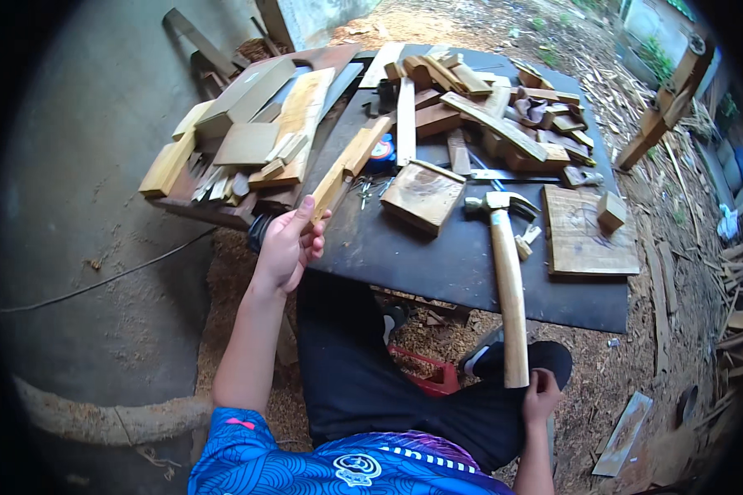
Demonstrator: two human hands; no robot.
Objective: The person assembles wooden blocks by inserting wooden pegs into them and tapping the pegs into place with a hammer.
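Observation:
My left hand grips a narrow light wooden piece with a shorter block along its upper end, held over the table's left part. A claw hammer lies on the dark table, its wooden handle hanging over the front edge. My right hand is down by my right knee, beside the handle's end, fingers curled; what they hold, if anything, is unclear. A square wooden block, some loose screws or nails and a blue tool lie near the left hand's piece.
Piled offcuts cover the table's back; boards and blocks stack on its left. A board with a small cube sits at right. A leaning post stands beyond. A red plastic stool is underneath; a cable crosses the floor.

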